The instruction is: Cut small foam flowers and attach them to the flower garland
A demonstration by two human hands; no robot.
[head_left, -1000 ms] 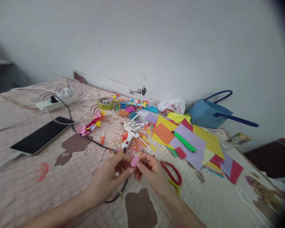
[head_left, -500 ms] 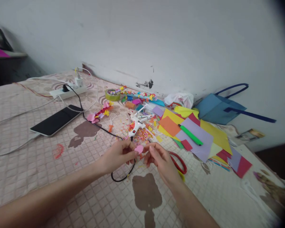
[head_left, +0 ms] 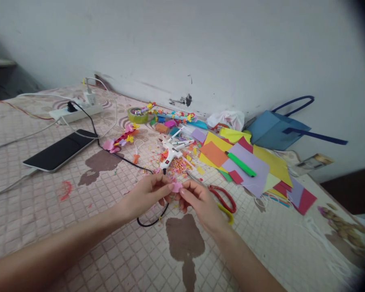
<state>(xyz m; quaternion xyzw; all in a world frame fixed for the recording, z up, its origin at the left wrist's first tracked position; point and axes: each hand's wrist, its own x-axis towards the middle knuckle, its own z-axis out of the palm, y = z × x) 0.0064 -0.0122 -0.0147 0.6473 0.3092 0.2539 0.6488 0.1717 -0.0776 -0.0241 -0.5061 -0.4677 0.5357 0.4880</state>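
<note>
L hand & R hand pinch pink paper piece btwn fingertips, narrow grip, prob. shaping it; next wants steady fine hold, glue gun near.

Both hands, left and right, fingertips pinched on a small pink paper piece above the quilted cloth.

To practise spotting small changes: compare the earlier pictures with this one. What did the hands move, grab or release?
The left hand and right hand keep pinching the pink paper piece in the same spot; nothing was grabbed or released. The glue gun, scissors and phone stayed put; only the camera shifted.
</note>
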